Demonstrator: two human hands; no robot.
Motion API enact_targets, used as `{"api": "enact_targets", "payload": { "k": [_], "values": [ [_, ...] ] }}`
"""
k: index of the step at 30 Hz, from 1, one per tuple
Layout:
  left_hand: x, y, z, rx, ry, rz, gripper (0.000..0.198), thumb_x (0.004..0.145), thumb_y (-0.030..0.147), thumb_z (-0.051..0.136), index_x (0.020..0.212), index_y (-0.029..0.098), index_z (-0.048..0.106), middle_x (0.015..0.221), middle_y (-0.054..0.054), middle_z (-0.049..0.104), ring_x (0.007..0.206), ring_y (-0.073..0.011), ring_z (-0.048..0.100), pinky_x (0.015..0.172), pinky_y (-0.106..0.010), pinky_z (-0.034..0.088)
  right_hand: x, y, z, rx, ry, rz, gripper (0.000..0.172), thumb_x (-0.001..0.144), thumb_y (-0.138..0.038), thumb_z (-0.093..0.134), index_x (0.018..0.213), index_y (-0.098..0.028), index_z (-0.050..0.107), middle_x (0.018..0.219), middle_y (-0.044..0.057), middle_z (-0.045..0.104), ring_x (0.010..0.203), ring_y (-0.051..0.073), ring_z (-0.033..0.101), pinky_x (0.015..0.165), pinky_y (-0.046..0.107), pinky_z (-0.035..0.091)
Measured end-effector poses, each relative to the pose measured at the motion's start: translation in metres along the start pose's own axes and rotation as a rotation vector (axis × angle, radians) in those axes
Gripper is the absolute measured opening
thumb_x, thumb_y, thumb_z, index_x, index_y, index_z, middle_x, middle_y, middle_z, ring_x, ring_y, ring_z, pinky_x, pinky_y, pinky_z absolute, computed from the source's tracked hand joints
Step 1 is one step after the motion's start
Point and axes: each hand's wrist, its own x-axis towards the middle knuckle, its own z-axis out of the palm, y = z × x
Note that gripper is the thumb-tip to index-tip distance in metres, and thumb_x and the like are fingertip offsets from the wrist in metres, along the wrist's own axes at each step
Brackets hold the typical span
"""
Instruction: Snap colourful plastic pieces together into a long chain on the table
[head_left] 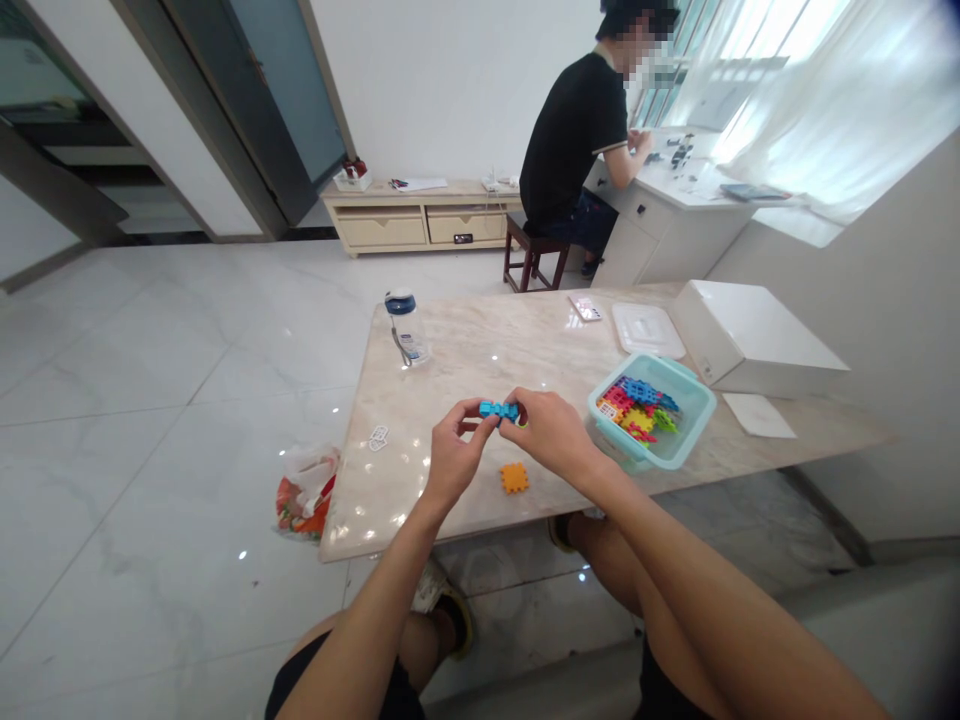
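Blue interlocking block pieces (498,410) are held up above the table between both hands; whether they are one piece or joined ones I cannot tell. My left hand (456,450) pinches the left end with thumb and fingers. On the right end, my right hand (551,428) closes its thumb and fingers. An orange square block with notched edges (514,478) lies flat on the table just below the hands. To the right stands a light teal plastic tub (694,420) holding several notched blocks (637,405) in blue, red, yellow and green.
On the marble-patterned table (480,340) stand a water bottle (406,328), a white box (757,335) and a clear lid (647,330). White cut-out shapes (379,438) lie at left. A plastic bag (306,495) sits beside the table. Another person (574,140) works at a white desk (690,180).
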Motion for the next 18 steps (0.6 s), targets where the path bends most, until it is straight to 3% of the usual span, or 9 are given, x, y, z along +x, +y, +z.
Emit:
{"api": "enact_targets", "payload": {
  "k": [8, 12, 18],
  "values": [
    [-0.0003, 0.0013, -0.002, 0.094, 0.045, 0.032, 0.027, 0.094, 0.043, 0.077, 0.11, 0.021, 0.075, 0.101, -0.006, 0.078, 0.093, -0.0217, 0.073, 0.08, -0.033, 0.057, -0.0005, -0.0049, -0.0047, 0.023, -0.001, -0.025, 0.02, 0.096, -0.039, 0.069, 0.109, -0.026, 0.077, 0.092, 0.003, 0.079, 0.086, 0.022, 0.071, 0.069, 0.028, 0.04],
    [0.0019, 0.0028, -0.0048, 0.12, 0.095, 0.024, 0.028, 0.092, 0.042, 0.078, 0.11, 0.021, 0.076, 0.098, -0.006, 0.078, 0.09, -0.0221, 0.073, 0.078, -0.033, 0.057, -0.0011, -0.0081, -0.0044, 0.062, -0.009, -0.036, 0.029, 0.093, -0.037, 0.071, 0.119, -0.027, 0.076, 0.096, 0.002, 0.081, 0.087, 0.022, 0.073, 0.072, 0.029, 0.044],
    [0.0045, -0.0028, -0.0078, 0.062, 0.082, 0.0, 0.031, 0.091, 0.045, 0.08, 0.109, 0.02, 0.077, 0.097, -0.006, 0.077, 0.09, -0.0212, 0.072, 0.082, -0.032, 0.056, 0.0026, -0.005, 0.0006, 0.255, -0.004, -0.022, 0.026, 0.091, -0.028, 0.072, 0.116, -0.022, 0.075, 0.097, 0.003, 0.082, 0.082, 0.018, 0.074, 0.077, 0.028, 0.051]
  ]
}}
